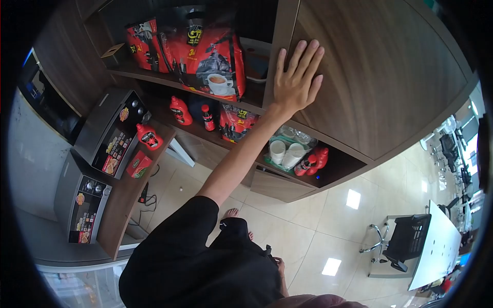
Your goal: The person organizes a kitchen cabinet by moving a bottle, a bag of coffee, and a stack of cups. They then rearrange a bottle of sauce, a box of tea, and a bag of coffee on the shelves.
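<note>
My left hand (298, 79) lies flat with fingers spread on the brown wooden cabinet door (380, 77), near its left edge; it holds nothing. Just left of it, a large red coffee bag (205, 61) and a smaller red bag (147, 46) stand on the upper shelf. Below my left wrist, the lower shelf holds white cups (285, 154) in a green-edged wrap, red bottles (313, 160) and another coffee bag (237, 122). My right hand (280, 264) hangs low beside my dark clothing, only partly visible, and its fingers are too hidden to read.
Two toaster ovens (112, 131) (84, 205) stand at the left, beside a red sauce bottle (149, 136) and a red box (139, 165) on a wooden counter (115, 220). A black chair (405, 241) and white table (436, 244) are at the lower right. Cables lie on the floor.
</note>
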`<state>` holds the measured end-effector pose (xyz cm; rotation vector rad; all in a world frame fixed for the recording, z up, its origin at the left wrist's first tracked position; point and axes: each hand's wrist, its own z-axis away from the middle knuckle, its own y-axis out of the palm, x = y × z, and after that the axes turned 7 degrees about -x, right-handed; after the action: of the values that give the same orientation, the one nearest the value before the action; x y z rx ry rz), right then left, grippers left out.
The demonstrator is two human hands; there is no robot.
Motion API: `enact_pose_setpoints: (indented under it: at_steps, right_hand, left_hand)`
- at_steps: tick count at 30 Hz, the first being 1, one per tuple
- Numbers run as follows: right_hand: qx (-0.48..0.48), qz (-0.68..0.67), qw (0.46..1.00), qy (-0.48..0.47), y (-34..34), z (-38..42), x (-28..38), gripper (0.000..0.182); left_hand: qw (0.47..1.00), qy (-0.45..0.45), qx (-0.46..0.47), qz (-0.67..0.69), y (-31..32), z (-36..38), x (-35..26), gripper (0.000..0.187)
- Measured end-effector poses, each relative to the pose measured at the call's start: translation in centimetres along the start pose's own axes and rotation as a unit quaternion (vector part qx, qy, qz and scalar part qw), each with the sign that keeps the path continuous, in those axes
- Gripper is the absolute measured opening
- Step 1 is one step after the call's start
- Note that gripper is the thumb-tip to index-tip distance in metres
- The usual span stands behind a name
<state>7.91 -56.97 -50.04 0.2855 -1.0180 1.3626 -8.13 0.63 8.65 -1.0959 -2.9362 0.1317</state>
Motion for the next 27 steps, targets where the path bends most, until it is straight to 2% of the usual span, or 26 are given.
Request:
enact_pose_setpoints:
  at_steps: [3,11,19,22,25,26,27]
  right_hand:
    - [0.009,-0.008,1.0,0.013,0.0,-1.5,0.1,0.034]
    - [-0.03,-0.074,0.994,0.076,0.2,-1.2,7.6,0.04]
    - [-0.036,-0.092,0.993,0.064,0.7,-0.9,5.5,0.041]
    - [-0.036,-0.117,0.991,0.058,0.9,-0.6,2.2,0.041]
    - [-0.05,-0.147,0.987,0.051,0.2,0.8,0.4,0.042]
    - [-0.055,-0.152,0.986,0.049,0.0,1.6,0.1,0.042]
    - [-0.06,-0.158,0.985,0.047,-0.4,2.0,0.0,0.043]
  left_hand:
    - [1.0,0.002,0.003,-0.013,0.3,0.2,0.1,0.06]
    - [0.999,0.005,0.008,-0.037,0.6,0.2,0.1,0.06]
    - [1.0,0.012,0.005,-0.015,-0.9,0.1,-0.4,0.059]
    - [0.999,0.032,0.002,-0.03,-2.6,-0.3,-0.9,0.059]
    - [0.996,0.001,-0.009,0.084,-3.7,0.1,-1.2,0.059]
    - [0.993,-0.002,-0.055,0.108,-3.6,0.6,-1.1,0.066]
    - [0.988,-0.044,-0.065,0.133,-4.2,0.9,-1.1,0.07]
